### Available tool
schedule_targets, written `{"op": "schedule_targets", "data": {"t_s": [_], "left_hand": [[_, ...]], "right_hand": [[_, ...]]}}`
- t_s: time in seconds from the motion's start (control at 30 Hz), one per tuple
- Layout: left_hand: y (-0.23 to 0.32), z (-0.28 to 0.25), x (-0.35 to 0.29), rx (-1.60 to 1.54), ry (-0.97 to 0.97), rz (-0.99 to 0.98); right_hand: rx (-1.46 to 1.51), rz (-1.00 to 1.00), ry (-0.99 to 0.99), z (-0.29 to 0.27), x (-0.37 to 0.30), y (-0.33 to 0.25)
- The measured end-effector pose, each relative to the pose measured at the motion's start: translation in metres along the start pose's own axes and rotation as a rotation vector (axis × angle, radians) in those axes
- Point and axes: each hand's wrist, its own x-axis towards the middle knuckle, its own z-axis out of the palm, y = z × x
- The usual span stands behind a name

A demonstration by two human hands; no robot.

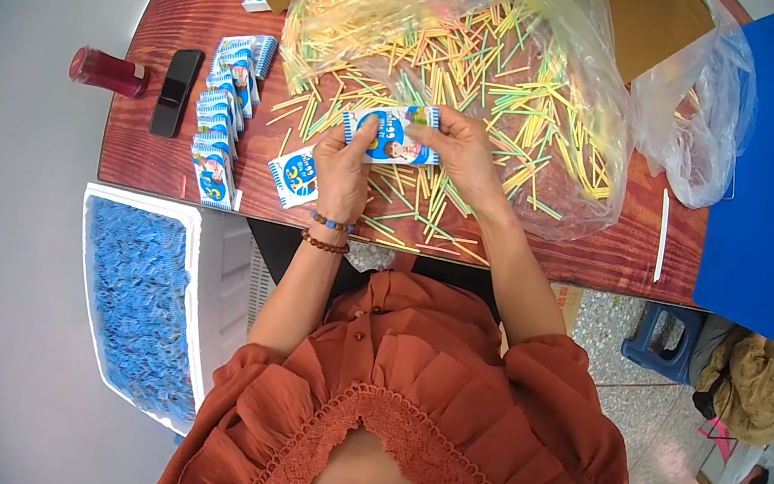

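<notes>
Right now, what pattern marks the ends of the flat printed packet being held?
The packet has blue and white striped ends; clearest in head view.

Noted at left: plain pale-grey wall [28,145]. Seen centrally: glossy red-brown wood-grain tabletop [145,161] with dark streaks. Below and rightward: speckled grey floor [629,407] with dark joint lines and a pale reflection [664,463]. Placed there, near the tabletop's right end: blue plastic stool [651,362]. Lit brightly overall.
</notes>
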Motion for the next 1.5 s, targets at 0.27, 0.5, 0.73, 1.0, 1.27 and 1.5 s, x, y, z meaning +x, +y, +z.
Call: {"op": "schedule_targets", "data": {"t_s": [0.27,0.5,0.73,1.0,1.27,1.5], "left_hand": [[-0.001,0.002,-0.001,0.002,0.021,-0.026],[0.003,-0.003,-0.001,-0.011,0.048,-0.086],[0.004,-0.013,0.000,-0.049,0.030,-0.071],[0.015,-0.020,-0.004,-0.063,0.106,0.004],[0.021,-0.021,-0.006,-0.084,0.099,0.013],[0.019,-0.017,-0.004,-0.088,0.091,-0.010]], "right_hand": [[-0.249,0.021,0.023,-0.002,-0.006,-0.007],[-0.077,0.010,0.031,-0.021,0.001,-0.013],[-1.117,-0.082,0.420,-0.069,0.043,-0.047],[-1.527,0.291,0.300,-0.028,0.105,-0.073],[-1.683,0.080,0.097,-0.036,0.114,-0.045],[-1.538,0.036,0.200,-0.057,0.114,-0.021]]}}
